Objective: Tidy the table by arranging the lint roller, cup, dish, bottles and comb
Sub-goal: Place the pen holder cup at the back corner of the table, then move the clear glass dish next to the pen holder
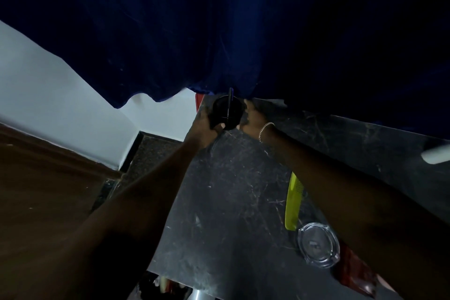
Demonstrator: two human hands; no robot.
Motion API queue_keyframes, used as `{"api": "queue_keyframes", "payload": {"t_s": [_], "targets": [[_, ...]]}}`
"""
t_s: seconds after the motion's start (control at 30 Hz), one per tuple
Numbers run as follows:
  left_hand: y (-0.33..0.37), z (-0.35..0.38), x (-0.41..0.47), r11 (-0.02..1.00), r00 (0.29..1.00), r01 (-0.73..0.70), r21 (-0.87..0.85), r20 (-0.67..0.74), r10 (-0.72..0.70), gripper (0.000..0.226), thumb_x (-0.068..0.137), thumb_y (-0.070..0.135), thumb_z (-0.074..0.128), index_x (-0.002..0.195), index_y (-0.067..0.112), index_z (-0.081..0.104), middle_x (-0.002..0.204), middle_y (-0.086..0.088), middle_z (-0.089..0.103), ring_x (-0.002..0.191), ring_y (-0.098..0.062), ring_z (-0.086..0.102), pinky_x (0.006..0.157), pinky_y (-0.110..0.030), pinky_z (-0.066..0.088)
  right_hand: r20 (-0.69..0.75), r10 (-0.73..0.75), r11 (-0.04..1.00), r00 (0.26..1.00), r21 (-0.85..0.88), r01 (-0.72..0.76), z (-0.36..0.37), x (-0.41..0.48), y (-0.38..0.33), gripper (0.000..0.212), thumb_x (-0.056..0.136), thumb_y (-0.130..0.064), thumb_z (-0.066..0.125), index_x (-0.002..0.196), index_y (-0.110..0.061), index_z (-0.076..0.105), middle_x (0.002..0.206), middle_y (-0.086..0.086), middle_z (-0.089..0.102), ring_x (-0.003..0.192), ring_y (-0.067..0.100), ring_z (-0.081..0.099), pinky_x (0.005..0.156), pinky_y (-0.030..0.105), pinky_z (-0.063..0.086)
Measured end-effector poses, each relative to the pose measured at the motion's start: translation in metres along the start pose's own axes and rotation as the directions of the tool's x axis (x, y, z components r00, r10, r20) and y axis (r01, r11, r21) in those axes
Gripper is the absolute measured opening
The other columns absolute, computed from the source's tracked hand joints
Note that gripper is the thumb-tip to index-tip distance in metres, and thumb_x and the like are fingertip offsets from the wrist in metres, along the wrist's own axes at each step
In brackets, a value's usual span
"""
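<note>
Two hands meet at the black cup (227, 112), which sits at the far left corner of the dark marble table (219, 202), right under the hem of a deep blue curtain (219, 31). A thin dark stick (straw or handle, cannot tell which) (229, 102) stands up out of the cup. The left hand (207, 129) wraps around the cup's left and near side, fingers closed on it. The right hand (252, 119) presses against the cup's right side; whether it truly grasps the cup or only steadies it is too dim to tell. A thin chain bracelet (265, 129) shows on the right wrist.

Nearer on the table, beside the right forearm, lies a yellow-green comb (293, 202), lengthwise from far to near, its teeth partly hidden under the arm. Just beyond its near end sits a clear glass dish (317, 247) with a notched rim. A white object (435, 154) pokes in at the right edge, blurred. Left of the table: white wall (60, 95) and brown floor (48, 190).
</note>
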State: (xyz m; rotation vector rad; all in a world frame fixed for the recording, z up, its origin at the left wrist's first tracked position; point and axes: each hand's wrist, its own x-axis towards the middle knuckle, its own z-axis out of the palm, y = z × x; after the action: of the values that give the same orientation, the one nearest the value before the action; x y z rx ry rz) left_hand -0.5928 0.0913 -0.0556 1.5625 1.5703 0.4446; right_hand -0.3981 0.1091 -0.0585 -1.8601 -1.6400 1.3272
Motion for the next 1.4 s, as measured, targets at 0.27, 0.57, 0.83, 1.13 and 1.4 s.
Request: {"api": "queue_keyframes", "payload": {"t_s": [0.27, 0.57, 0.83, 1.13, 1.4], "targets": [[-0.034, 0.019, -0.075, 0.911, 0.998, -0.018, 0.413, 0.059, -0.007, 0.096, 0.094, 0.073, 0.05, 0.165, 0.018, 0.014, 0.172, -0.011, 0.016, 0.156, -0.035, 0.027, 0.124, -0.054, 0.034, -0.069, -0.044, 0.99, 0.997, -0.134, 0.034, 0.006, -0.091, 0.041, 0.091, 0.092, -0.029, 0.067, 0.16, -0.022, 0.007, 0.162, 0.013, 0.03, 0.144, 0.032, 0.039, 0.117, 0.048, 0.037], [-0.023, 0.073, -0.166, 0.774, 0.931, -0.359, 0.522, 0.144, 0.335, 0.083, 0.1, 0.069, 0.031, 0.166, 0.02, 0.017, 0.175, -0.01, 0.009, 0.163, -0.03, 0.003, 0.131, -0.053, 0.014, -0.228, -0.25, 0.896, 0.941, -0.423, 0.135, 0.022, -0.218, 0.081, 0.087, 0.092, -0.045, 0.059, 0.159, -0.008, 0.018, 0.164, 0.012, 0.024, 0.152, 0.031, 0.024, 0.122, 0.047, 0.029], [-0.001, 0.14, -0.226, 0.675, 0.859, -0.502, 0.542, 0.22, 0.462, 0.08, 0.103, 0.064, 0.033, 0.167, 0.022, 0.01, 0.176, -0.006, -0.002, 0.162, -0.024, -0.016, 0.131, -0.048, -0.001, -0.303, -0.21, 0.884, 0.93, -0.465, 0.048, 0.023, -0.309, 0.124, 0.081, 0.094, -0.048, 0.052, 0.158, -0.007, 0.022, 0.163, 0.012, 0.025, 0.152, 0.028, 0.025, 0.121, 0.042, 0.031], [0.047, 0.214, -0.266, 0.835, 0.937, -0.345, 0.429, 0.21, 0.279, 0.058, 0.103, 0.053, 0.045, 0.149, 0.018, 0.04, 0.146, -0.011, 0.047, 0.127, -0.028, 0.056, 0.102, -0.043, 0.055, -0.328, 0.041, 0.858, 0.944, -0.473, -0.201, -0.003, -0.345, 0.188, 0.062, 0.092, -0.03, 0.054, 0.148, -0.006, 0.041, 0.145, 0.015, 0.045, 0.13, 0.037, 0.048, 0.111, 0.046, 0.041], [0.08, 0.264, -0.272, 0.952, 0.95, 0.304, 0.019, 0.072, -0.305, 0.025, 0.095, 0.022, 0.07, 0.11, 0.002, 0.071, 0.105, -0.022, 0.077, 0.1, -0.038, 0.075, 0.09, -0.046, 0.06, -0.189, 0.233, 0.75, 0.954, -0.59, -0.3, -0.023, -0.33, 0.197, 0.037, 0.093, -0.022, 0.053, 0.127, -0.011, 0.059, 0.137, 0.013, 0.049, 0.13, 0.037, 0.047, 0.111, 0.049, 0.039]]}}
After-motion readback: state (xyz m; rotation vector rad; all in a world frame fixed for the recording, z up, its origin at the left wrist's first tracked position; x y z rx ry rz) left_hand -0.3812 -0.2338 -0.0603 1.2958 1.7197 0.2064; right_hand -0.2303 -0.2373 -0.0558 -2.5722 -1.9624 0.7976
